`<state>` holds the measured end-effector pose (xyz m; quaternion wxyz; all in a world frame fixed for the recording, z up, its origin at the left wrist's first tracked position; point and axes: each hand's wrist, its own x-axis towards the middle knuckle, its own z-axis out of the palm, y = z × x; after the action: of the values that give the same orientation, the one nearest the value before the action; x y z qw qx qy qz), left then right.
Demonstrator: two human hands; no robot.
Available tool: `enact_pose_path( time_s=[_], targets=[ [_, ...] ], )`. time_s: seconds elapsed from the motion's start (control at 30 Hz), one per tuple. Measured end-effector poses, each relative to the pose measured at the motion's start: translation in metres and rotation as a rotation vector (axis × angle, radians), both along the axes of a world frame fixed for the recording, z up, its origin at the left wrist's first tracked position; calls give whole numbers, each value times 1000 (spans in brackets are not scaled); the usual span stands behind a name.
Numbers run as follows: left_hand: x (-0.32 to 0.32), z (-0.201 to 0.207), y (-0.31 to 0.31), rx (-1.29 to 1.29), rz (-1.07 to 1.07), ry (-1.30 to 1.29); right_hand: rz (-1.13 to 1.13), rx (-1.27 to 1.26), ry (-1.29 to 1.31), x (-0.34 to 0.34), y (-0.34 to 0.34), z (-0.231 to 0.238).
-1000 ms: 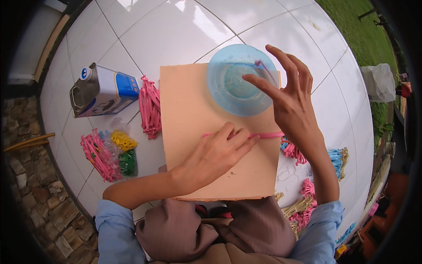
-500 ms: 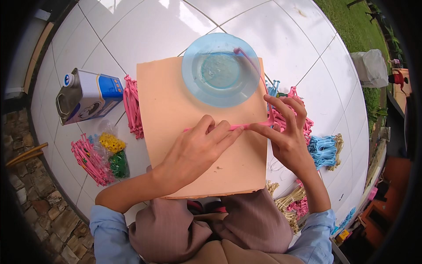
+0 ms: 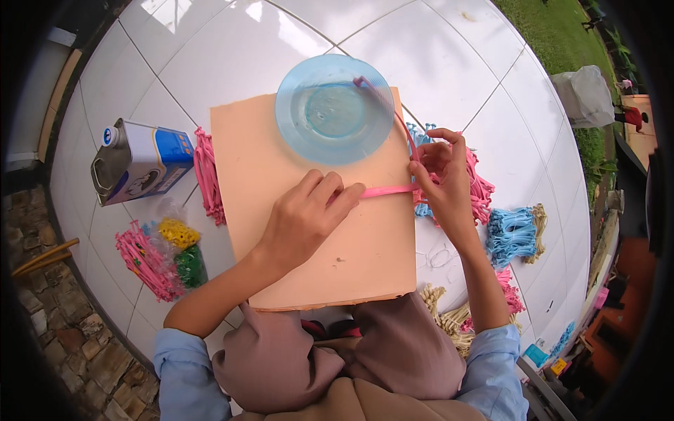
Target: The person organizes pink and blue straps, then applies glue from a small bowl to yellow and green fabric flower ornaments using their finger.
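Observation:
A long bendy pink strip crosses the peach board on my lap. My left hand has its fingers closed round the strip's left part, over the middle of the board. At the board's right edge, my right hand pinches the strip between thumb and fingers, where it bends upward. From there the strip runs to the translucent blue plate, which holds a shallow clear liquid. Its darker knobbed end hangs over the plate's right side. The strip's left end is hidden by my left hand.
Bundles of pink strips flank the board. To the left stand a metal can and bags of yellow and green pieces. Blue bundles and cream ones lie on the right-hand tiles.
My right hand has drawn its spread fingers together around the bend of the strip. My left hand has shifted slightly on the strip. The whole view has moved a little.

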<state>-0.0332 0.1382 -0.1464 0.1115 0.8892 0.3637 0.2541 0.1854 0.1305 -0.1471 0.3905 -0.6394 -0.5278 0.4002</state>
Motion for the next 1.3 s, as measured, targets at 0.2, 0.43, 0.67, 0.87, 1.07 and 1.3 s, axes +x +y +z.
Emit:
enact_pose_path(
  time_s=[0.2,0.43,0.67,0.87,1.07,1.3],
  targets=[
    [11,10,-3,136,-67,-132,-136,73,345,9,-40,18],
    [1,108,-23,249,20,-313,5,262,510,7,-92,135],
    [12,192,-45,1036,-146,-506,19,580,516,-30,-98,278],
    [22,214,-59,1000,-456,-264,-75,427,575,-43,-89,256],
    [56,220,-67,169,-286,-295,12,481,8,5,-115,178],
    [72,209,-105,-183,-208,-126,135,497,656,-2,-146,207]
  ],
)
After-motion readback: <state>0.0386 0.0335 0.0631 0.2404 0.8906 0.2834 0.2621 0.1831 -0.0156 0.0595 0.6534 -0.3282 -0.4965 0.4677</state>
